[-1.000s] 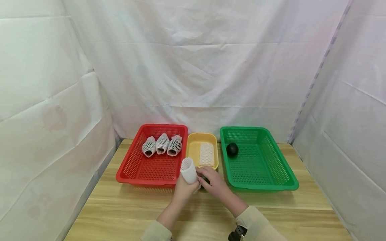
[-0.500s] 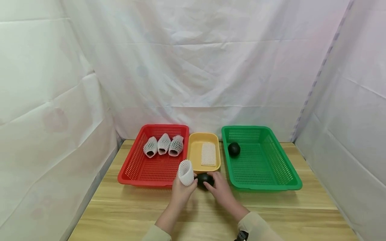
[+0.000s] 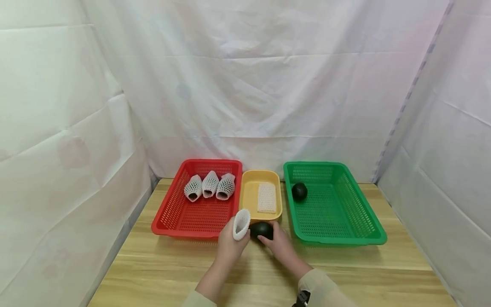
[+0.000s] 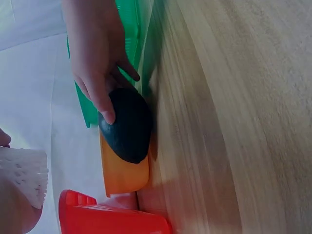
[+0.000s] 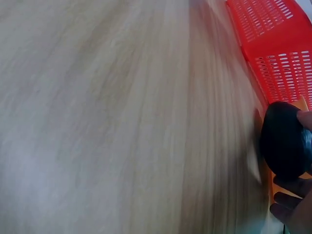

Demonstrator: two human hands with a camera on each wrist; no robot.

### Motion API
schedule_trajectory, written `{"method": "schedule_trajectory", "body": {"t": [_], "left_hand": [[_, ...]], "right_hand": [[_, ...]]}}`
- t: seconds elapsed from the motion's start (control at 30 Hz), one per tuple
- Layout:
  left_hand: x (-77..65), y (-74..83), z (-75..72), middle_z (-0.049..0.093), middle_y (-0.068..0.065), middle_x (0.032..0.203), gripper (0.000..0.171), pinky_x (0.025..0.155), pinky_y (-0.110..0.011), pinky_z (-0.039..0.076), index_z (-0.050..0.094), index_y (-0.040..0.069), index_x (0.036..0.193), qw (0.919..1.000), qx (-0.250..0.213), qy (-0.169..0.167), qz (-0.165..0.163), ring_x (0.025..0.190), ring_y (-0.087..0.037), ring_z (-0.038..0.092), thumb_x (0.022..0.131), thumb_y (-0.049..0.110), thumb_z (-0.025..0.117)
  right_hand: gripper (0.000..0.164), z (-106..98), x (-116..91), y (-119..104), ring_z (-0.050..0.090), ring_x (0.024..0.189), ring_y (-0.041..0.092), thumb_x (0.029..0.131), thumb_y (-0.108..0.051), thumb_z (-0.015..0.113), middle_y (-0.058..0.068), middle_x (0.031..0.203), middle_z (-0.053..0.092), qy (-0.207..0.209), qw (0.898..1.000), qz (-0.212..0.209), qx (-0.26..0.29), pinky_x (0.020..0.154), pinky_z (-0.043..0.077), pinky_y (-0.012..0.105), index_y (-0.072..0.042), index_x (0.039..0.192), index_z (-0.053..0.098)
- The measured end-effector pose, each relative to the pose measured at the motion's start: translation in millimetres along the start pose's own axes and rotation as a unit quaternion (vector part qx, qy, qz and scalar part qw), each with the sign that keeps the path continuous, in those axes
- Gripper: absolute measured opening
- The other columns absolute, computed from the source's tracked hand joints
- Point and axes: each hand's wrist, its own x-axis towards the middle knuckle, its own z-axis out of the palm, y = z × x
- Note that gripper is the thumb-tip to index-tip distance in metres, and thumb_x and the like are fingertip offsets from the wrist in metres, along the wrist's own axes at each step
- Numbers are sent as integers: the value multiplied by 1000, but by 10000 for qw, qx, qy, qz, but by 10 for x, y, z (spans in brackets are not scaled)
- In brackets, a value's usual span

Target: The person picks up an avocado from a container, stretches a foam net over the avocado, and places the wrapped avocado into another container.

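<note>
My left hand [image 3: 227, 246] grips a white foam net sleeve [image 3: 241, 224], its mouth tilted up and towards the front. Just right of it, my right hand [image 3: 281, 244] holds a dark avocado [image 3: 261, 230] between thumb and fingers, in front of the yellow tray. The left wrist view shows the avocado [image 4: 127, 129] with its narrow end pointing away from the right hand, apart from the foam sleeve [image 4: 24, 170]. In the right wrist view, fingers partly cover the avocado [image 5: 282, 141] at the right edge.
A red basket [image 3: 184, 233] on the left contains several dark fruits in foam nets [image 3: 209, 184]. Flat foam nets [image 3: 266, 198] lie in the yellow tray [image 3: 248, 187]. On the right, a green basket [image 3: 337, 241] contains one bare avocado [image 3: 299, 192]. White cloth surrounds the wooden table [image 3: 253, 277].
The hands have drawn apart a little, leaving the avocado more exposed in the right hand's hold. The foam sleeve has tipped, so its mouth shows more towards the head camera.
</note>
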Motion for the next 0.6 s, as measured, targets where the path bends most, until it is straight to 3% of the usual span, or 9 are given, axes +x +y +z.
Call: {"method": "schedule_trajectory", "body": {"t": [0.17, 0.33, 0.6], "left_hand": [[4, 44, -7, 67, -6, 98, 43, 75, -42, 55, 64, 5, 110, 9945, 645, 228, 793, 88, -24, 64, 71, 3, 79], [30, 92, -25, 68, -4, 97, 51, 73, -40, 55, 65, 7, 107, 9793, 1122, 440, 1629, 86, -22, 66, 62, 0, 86], [146, 187, -160, 67, -5, 94, 46, 61, -36, 57, 64, 7, 104, 9553, 1746, 470, 2340, 78, -20, 68, 65, 6, 89]], "right_hand": [[59, 5, -1, -18, 58, 105, 29, 76, -29, 84, 14, 115, 60, -66, 9989, -156, 444, 88, 48, 49, -5, 118, 52], [56, -76, -131, -74, 56, 101, 25, 71, -21, 88, 7, 111, 56, 62, 9964, -636, 562, 87, 47, 44, -9, 115, 55], [59, -455, -367, -304, 56, 105, 20, 71, -16, 88, 0, 117, 54, -63, 9902, -880, 1081, 81, 52, 31, -18, 122, 57]]}}
